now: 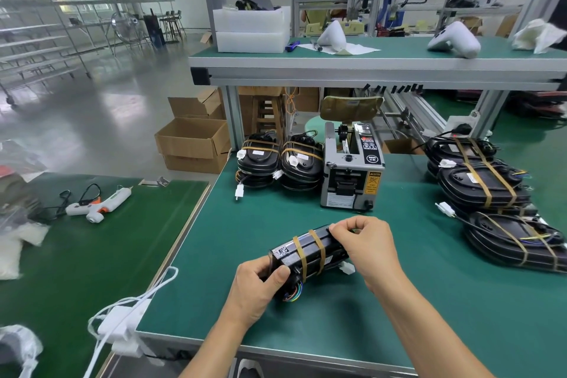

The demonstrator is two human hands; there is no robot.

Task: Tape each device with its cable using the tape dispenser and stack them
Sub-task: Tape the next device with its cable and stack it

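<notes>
Fingers of both hands grip the black oblong device bound with two tan tape bands, just in front of the grey tape dispenser machine on the green counter: left hand clasps its near end, right hand pinches its far end

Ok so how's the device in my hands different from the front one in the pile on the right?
The device in your hands is tipped on edge, showing its narrow side; the front device on the right lies flat, broad face up. Yours is gripped at both ends by the left hand and right hand; the other rests untouched on the green mat. Both are black and bound by two tan tape bands.
</notes>
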